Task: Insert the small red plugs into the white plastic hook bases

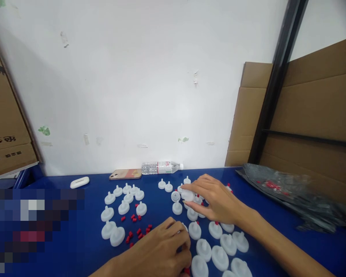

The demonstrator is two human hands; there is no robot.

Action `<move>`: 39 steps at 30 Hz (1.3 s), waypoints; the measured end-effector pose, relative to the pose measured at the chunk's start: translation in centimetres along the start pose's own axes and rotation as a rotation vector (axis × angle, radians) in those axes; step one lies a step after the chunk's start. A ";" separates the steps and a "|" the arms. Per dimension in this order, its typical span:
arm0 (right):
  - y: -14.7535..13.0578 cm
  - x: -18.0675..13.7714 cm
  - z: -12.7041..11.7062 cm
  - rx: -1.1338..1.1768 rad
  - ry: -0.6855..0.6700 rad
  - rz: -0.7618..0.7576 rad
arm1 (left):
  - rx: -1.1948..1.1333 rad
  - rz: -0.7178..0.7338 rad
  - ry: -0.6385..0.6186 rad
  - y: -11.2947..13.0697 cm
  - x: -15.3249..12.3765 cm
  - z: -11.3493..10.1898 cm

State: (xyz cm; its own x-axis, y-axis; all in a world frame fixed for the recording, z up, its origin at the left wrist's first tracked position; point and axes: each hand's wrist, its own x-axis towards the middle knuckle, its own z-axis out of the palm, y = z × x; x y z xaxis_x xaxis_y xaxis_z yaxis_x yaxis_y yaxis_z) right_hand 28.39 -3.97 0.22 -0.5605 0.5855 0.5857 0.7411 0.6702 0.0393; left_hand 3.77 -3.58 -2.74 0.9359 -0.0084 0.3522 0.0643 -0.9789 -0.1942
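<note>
Red caps [139, 231] are lying loose to the left of the left hand [164, 246], whose grip is resting curled over the near part of the blue worktop [158, 204]; its fingers are hiding whatever is under them, so I cannot tell whether it is gripping anything. To its right, white stemmed discs [219, 257] are lying in a loose group, mostly stem-up, with a few wearing red at the tip. Just beyond, the right hand [219, 202] is pinching a single disc [188, 195], its grip clasping it between thumb and fingers. That disc is sitting left of the right palm, farther out than the left hand and slightly to its right (which way its stem is pointing, I cannot tell). Across on the left, a smaller group of discs [123, 207] is standing. At far right, a dark plastic bag [323, 210] is lying crumpled, red pieces [272, 186] showing on or in it. Along the wall [150, 96], a clear bottle [161, 167] is lying lengthwise beside a phone [125, 174]
</note>
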 end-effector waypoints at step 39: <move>-1.1 -0.1 1.4 -0.046 0.015 -0.108 | -0.028 -0.277 0.492 -4.7 -1.1 1.1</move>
State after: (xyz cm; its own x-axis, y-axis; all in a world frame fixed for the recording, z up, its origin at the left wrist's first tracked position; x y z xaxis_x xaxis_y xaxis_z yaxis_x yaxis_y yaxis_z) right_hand 27.12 -4.08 -1.02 -0.6324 0.5037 0.5885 0.6932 0.7072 0.1395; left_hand 2.79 1.28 -3.26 0.6132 0.1618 0.7732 0.2692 -0.9630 -0.0119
